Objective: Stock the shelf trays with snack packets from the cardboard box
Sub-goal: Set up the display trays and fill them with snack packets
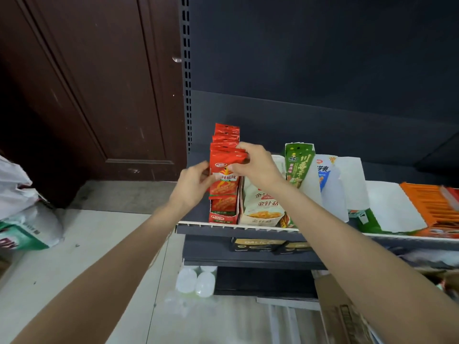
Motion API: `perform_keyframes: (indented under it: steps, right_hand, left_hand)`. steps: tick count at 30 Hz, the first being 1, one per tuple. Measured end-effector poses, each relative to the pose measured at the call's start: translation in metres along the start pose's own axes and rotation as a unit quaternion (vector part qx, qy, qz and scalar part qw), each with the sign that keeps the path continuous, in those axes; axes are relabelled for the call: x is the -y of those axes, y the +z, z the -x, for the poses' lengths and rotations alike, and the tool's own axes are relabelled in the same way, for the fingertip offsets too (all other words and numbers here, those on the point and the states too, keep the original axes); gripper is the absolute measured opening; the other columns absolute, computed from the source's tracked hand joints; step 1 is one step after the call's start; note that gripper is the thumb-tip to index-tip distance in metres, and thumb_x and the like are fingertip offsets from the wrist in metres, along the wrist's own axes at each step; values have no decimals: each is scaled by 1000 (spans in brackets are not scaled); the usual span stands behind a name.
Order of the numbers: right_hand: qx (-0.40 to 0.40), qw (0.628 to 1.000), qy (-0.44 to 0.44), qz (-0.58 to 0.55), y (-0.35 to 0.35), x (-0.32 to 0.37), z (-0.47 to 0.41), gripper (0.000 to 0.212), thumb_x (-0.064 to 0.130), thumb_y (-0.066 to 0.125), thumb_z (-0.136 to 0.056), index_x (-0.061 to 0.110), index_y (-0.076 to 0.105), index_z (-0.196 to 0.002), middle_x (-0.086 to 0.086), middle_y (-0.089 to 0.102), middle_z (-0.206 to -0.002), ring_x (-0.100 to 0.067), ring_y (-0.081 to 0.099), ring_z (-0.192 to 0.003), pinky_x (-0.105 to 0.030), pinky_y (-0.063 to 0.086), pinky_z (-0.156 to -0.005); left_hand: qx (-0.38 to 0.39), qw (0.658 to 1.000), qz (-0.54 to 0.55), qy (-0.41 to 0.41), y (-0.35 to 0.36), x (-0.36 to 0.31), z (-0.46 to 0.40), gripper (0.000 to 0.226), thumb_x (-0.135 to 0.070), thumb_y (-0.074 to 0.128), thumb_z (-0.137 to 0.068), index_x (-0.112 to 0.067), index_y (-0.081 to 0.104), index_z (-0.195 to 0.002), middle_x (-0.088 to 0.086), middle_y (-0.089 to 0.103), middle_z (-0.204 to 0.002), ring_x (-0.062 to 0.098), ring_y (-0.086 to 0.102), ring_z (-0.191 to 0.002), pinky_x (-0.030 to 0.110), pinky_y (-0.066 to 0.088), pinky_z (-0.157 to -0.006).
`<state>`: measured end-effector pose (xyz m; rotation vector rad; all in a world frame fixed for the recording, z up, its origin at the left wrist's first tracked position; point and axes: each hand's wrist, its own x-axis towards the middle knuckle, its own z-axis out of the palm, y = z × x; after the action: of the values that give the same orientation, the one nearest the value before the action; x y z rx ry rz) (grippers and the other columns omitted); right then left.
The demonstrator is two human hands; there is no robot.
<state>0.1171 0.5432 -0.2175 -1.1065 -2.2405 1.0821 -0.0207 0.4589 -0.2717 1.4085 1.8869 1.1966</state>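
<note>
While both hands, left (pixel 192 181) and right (pixel 255 165), pinch the front red packet (pixel 224 173) with fingers clamped on its edges above the red tray (pixel 221 218), a careless push could topple the packed row (pixel 226 137) behind the fingers.

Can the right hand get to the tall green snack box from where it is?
Probably yes. The right hand pinches the red packets just left of the green box, whose top stands free with nothing in front, but it would have to let go first.
</note>
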Motion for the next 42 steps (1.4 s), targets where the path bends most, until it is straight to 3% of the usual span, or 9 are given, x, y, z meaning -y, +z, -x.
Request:
perform_keyframes:
  steps: [3,7,14,18,20,27,33,37,42]
  right_hand:
    - [1,998,5,65,-5,3,0,33,12,71,-83,14,62,-115,-4,67,-112,-17,64,-100,-31,52,-88]
    - [3,989,-21,148,-16,6,4,29,12,68,-86,14,62,-114,2,64,-105,-9,57,-87,-9,39,-65]
    - [83,930,-39,356,-2,-6,5,47,22,68,-86,15,53,-130,-9,57,-121,-25,53,-114,-39,47,-94]
    - [55,924,-54,375,5,-7,7,38,19,63,-89,19,52,-125,-7,61,-122,-25,56,-112,-38,48,-89]
    - [52,921,-45,382,9,-8,9,29,16,58,-92,18,54,-120,-7,64,-117,-25,61,-105,-36,49,-82]
    - [47,939,-19,339,14,-12,3,29,20,57,-93,19,60,-122,-5,64,-118,-24,62,-106,-38,54,-85]
    - [-31,986,-28,159,-19,-12,35,28,13,56,-93,15,62,-120,-1,64,-120,-14,58,-111,-30,48,-95]
    - [-86,991,-25,96,-49,-33,78,25,11,56,-93,17,64,-115,7,66,-103,-2,57,-94,-5,42,-81]
    - [-138,986,39,89,-94,-98,141,19,11,54,-93,15,66,-107,5,67,-94,-5,59,-84,-6,41,-70]
  left_hand:
    - [24,1000,-10,1,3,-4,-1,28,-21,60,-91,-8,55,-114,3,66,-107,11,63,-89,21,50,-76]
    - [35,999,0,9,2,-7,-3,27,-21,62,-89,-12,54,-113,-1,64,-107,10,62,-89,21,50,-77]
    - [101,985,-142,-6,10,5,-6,34,-24,66,-87,-13,58,-118,4,63,-117,20,60,-108,39,51,-91]
    - [-2,996,-81,42,8,-8,1,44,-14,67,-85,-17,49,-126,0,60,-118,13,57,-106,32,49,-92]
    - [-3,991,-114,67,8,-11,3,42,-13,65,-86,-18,52,-126,1,59,-119,14,57,-108,33,49,-93]
    - [35,964,-256,63,7,-22,-8,32,-15,56,-93,-16,60,-124,6,59,-124,23,56,-111,38,49,-93]
    - [-70,944,-305,100,11,-41,6,29,-18,51,-95,-15,60,-123,5,58,-124,23,51,-114,38,43,-95]
    - [-28,920,-325,217,50,-66,31,25,-16,47,-90,-12,67,-104,6,66,-99,28,59,-95,38,43,-76]
    - [16,955,-210,211,131,-102,62,20,-15,53,-89,-10,65,-104,7,65,-97,27,57,-95,40,48,-77]
